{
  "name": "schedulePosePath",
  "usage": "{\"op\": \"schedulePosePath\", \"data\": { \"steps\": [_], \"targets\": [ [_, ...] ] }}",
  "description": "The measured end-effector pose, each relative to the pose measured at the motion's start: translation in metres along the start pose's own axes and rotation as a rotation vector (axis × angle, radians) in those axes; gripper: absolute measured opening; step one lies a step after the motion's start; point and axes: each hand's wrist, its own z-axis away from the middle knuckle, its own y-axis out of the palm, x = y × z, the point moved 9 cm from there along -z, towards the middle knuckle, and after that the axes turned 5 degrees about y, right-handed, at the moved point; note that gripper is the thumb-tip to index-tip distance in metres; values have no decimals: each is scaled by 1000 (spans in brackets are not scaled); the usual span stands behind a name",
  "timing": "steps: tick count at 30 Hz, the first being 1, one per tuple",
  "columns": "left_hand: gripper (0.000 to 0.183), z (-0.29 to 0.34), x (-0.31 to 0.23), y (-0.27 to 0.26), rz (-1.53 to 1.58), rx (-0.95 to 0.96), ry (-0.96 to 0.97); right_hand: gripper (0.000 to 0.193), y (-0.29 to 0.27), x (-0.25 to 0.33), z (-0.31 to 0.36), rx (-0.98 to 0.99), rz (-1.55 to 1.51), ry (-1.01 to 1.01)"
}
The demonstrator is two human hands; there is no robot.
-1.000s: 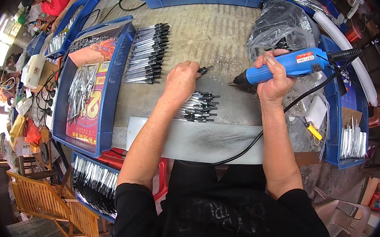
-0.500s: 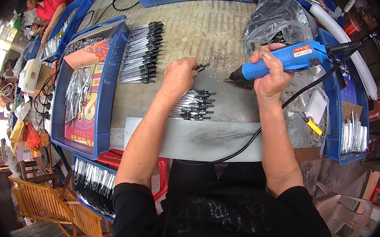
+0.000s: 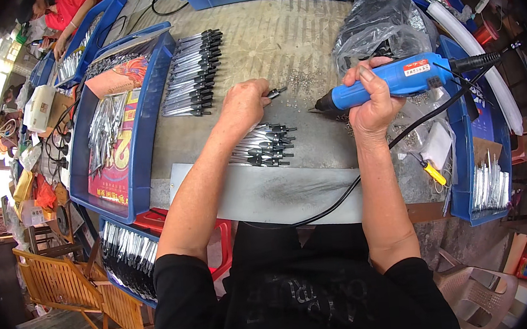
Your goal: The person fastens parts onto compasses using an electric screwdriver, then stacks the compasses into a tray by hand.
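Head view: clock read from its middle, 12 pointing away from the person; outer rim dark, edges bent.
Left hand: 12 o'clock, fingers curled in, pinching one black-tipped piece; thumb and fingertips mostly hidden, exact grip hard to make out.
Piece position: just past 12, dark end sticking out toward 2; rest covered by fingers.
Right hand: 2 o'clock, wrapped round blue power tool; some fingers partly hidden by tool body, can't tell if any switch is pressed.
Tool tip: points about 9, apart from piece; black cable passes near right wrist, partly covered by forearm.
Metal bits: 1 o'clock, scattered on table, too small to sort.
Loose bunch: 12 o'clock, just nearer than left hand, partly covered by left forearm.
Silver row: 11 o'clock, side by side, black ends toward 3.
Metal sheet: 6 o'clock, left forearm across it.
Plastic bag: between 1 and 2, dark contents unclear.
Left blue tray: 10 o'clock, silver rods inside.
Right blue tray: 3 o'clock, more rods.
Co-worker's red sleeve: between 10 and 11, cut off at upper edge.
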Motion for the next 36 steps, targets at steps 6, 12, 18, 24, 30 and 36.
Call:
{"op": "schedulePosePath", "data": {
  "steps": [6, 12, 18, 24, 30, 36],
  "targets": [
    [13, 3, -5, -6, 3, -76, 46, 30, -3, -1, -1, -13, 3, 6],
    [15, 8, 0, -13, -27, -175, 5, 30, -3, -2, -2, -8, -24, -3],
    [14, 9, -5, -12, -20, -164, 13, 29, -4, -2, -2, -7, -25, -4],
    [14, 6, -5, -9, -53, -136, 12, 27, -3, -1, -1, -8, -17, -5],
    [16, 1, 2, -8, -35, -81, -102, 25, -3, -2, -2, -5, -8, -13],
    [16, 0, 7, -6, -42, -79, -157, 24, -1, -2, 0, -4, -10, 6]
  ]
}}
